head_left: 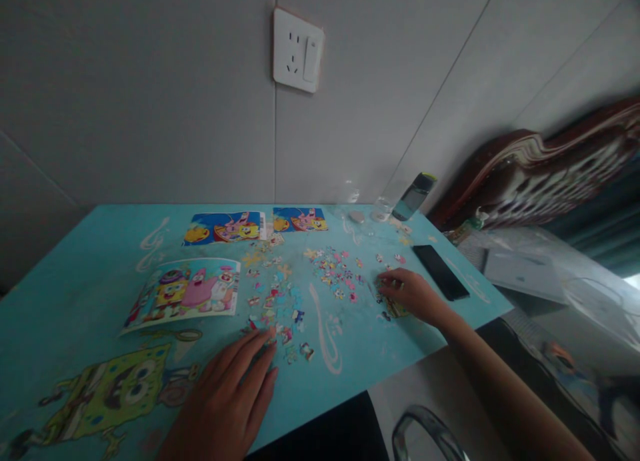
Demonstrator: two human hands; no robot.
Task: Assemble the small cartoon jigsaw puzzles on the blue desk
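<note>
My left hand (230,388) lies on the blue cartoon table cover, its fingers stretched out and slightly apart. Its fingertips touch the near edge of a spread of small jigsaw puzzle pieces (280,308). Over to the right, my right hand (407,291) has its fingers curled and pressed together above a dark, partly covered patch of puzzle pieces (395,308). Whatever is in those fingertips is too small and dim to name. Between the hands is a second heap of colourful puzzle pieces (333,268).
A curled picture sheet (195,291) lies left. Two blue picture cards (225,228) are by the wall. Clear jars (381,209), a leaning phone-like device (415,196) and a flat black phone (440,272) stand or lie at the right. A metal-framed seat (425,421) is below the table edge.
</note>
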